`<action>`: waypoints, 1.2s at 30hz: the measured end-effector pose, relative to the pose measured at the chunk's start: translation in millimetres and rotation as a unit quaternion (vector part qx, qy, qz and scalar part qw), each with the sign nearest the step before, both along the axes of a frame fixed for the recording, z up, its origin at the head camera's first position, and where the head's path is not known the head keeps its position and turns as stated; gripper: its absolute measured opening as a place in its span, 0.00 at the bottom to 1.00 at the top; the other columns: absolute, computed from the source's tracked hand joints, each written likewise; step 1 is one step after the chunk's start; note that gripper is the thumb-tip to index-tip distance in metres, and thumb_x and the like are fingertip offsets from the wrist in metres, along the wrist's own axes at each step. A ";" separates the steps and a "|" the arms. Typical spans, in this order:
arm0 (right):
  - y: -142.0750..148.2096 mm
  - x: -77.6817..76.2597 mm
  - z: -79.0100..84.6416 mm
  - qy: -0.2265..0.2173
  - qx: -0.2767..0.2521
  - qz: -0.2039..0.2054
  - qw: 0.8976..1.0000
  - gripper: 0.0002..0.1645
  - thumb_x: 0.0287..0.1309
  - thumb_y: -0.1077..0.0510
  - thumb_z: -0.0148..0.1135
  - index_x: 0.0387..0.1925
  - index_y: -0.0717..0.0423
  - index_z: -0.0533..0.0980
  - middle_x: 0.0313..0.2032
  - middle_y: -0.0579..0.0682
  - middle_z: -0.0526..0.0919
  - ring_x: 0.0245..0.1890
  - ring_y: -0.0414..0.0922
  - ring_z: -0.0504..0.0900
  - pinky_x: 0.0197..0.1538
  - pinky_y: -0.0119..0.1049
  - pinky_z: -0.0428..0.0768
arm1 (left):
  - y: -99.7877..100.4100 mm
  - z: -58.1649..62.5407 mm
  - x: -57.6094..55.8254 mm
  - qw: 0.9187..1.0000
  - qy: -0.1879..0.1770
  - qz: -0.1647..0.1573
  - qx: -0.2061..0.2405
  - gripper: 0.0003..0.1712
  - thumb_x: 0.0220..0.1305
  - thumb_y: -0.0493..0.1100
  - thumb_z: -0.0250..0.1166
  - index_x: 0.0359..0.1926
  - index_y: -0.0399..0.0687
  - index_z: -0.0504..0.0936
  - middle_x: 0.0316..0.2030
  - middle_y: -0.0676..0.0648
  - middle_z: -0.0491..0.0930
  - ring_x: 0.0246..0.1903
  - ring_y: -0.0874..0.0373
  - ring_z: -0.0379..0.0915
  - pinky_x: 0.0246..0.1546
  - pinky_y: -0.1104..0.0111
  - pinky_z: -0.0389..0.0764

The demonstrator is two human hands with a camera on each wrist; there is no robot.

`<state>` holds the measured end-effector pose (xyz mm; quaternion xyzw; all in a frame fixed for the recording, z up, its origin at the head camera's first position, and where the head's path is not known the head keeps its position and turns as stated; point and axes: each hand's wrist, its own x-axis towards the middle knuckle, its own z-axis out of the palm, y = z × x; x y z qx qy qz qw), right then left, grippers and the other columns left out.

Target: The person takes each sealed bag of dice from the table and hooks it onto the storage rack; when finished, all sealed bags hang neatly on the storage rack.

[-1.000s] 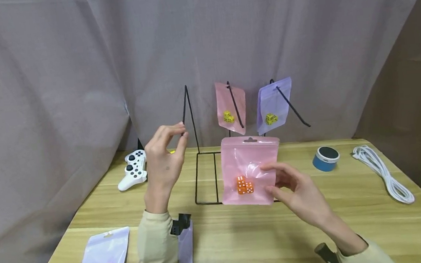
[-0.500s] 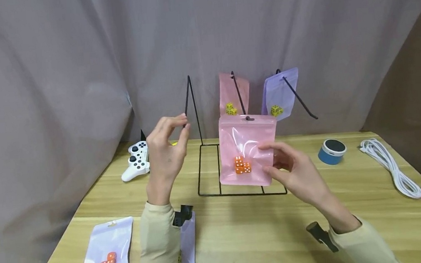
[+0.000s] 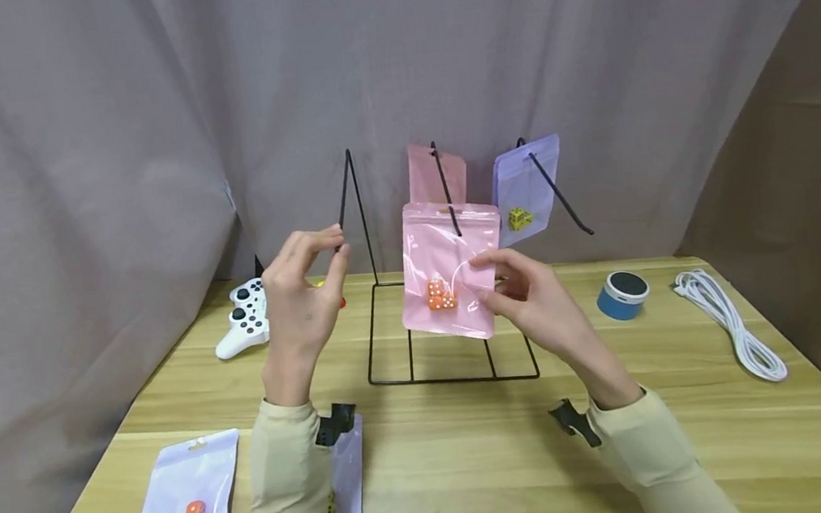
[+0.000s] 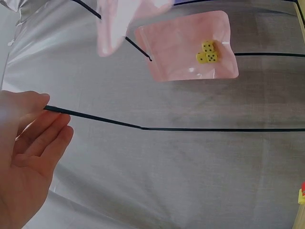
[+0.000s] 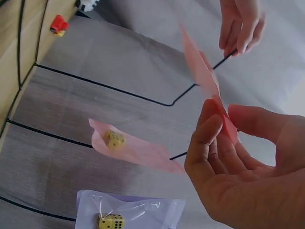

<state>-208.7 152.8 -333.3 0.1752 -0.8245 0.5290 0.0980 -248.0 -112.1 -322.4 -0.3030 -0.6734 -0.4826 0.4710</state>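
A black wire rack [image 3: 381, 385] with several hooks stands on the table. My left hand [image 3: 303, 298] pinches the front end of the rack's left hook [image 4: 95, 118] between thumb and fingertips. With thumb and fingers, my right hand [image 3: 543, 306] pinches the right edge of a pink zip pouch [image 3: 435, 246] holding orange dice. The middle hook's tip [image 3: 456, 224] shows in front of this pouch, passing through its hang hole. Behind it, a pink pouch with yellow dice [image 4: 178, 52] hangs on the same hook. A purple pouch with yellow dice [image 3: 527, 185] hangs on the right hook.
A purple pouch with orange-red dice [image 3: 182, 488] lies at the front left; another purple pouch [image 3: 348, 482] lies partly under the left sleeve. A white game controller [image 3: 246, 320] is behind the left hand. At the right are a blue round speaker [image 3: 621, 297] and a coiled white cable [image 3: 732, 326].
My right hand has raised the pink pouch toward the rack, and the middle hook now passes through its hole. My left hand keeps its pinch on the left hook. The head view shifted slightly.
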 end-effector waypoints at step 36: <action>-3.8 -45.1 10.8 0.007 -0.079 -0.040 0.996 0.29 0.58 0.72 0.57 0.63 0.63 0.67 0.55 0.62 0.75 0.48 0.52 0.76 0.44 0.27 0.80 | -2.6 6.2 2.1 1.000 0.009 0.004 -0.008 0.04 0.55 0.26 0.66 0.33 0.33 0.81 0.36 0.41 0.82 0.43 0.49 0.80 0.52 0.65 0.78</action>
